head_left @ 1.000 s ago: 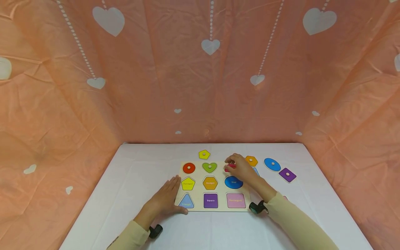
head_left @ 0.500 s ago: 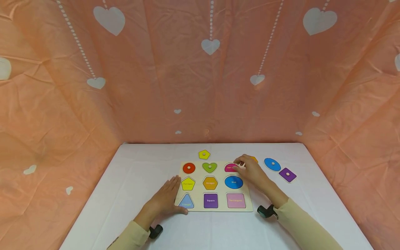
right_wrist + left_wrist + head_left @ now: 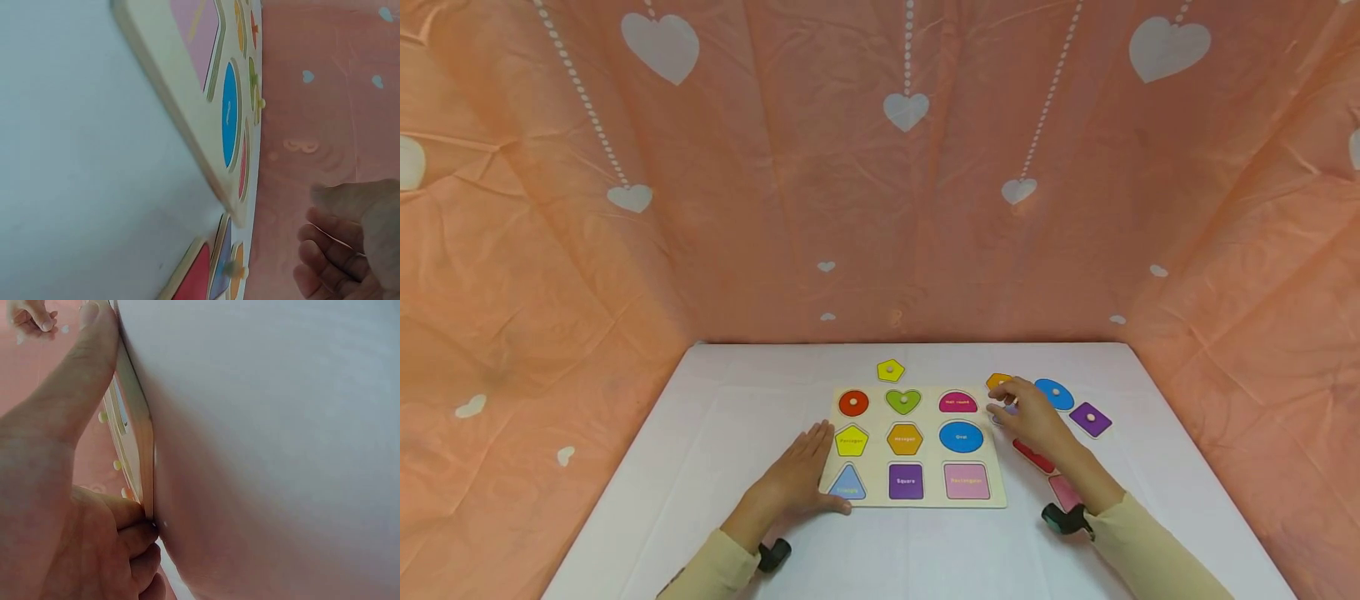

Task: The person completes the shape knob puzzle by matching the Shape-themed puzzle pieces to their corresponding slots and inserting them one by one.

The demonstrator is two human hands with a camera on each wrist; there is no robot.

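Note:
A cream wooden shape-puzzle board (image 3: 925,458) lies on the table. My left hand (image 3: 797,473) rests against its left edge, fingers extended, thumb along the front corner. A red circle piece (image 3: 853,403) and a green heart piece (image 3: 903,402) sit in the top row; the half-round recess (image 3: 958,402) shows its printed label. My right hand (image 3: 1037,418) hovers right of the board with loosely bent fingers, over a blue piece (image 3: 1003,414) it partly hides. In the right wrist view, nothing lies between the right hand's (image 3: 344,240) fingers.
Loose knobbed pieces lie around: a yellow pentagon (image 3: 891,371) behind the board, an orange hexagon (image 3: 997,381), blue oval (image 3: 1054,395) and purple square (image 3: 1091,420) to the right. A red piece (image 3: 1033,457) and pink piece (image 3: 1064,492) lie partly under the right forearm.
My right hand has moved right, away from the half-round recess, to beside the board. The red and pink pieces have come into view. My left hand has stayed still.

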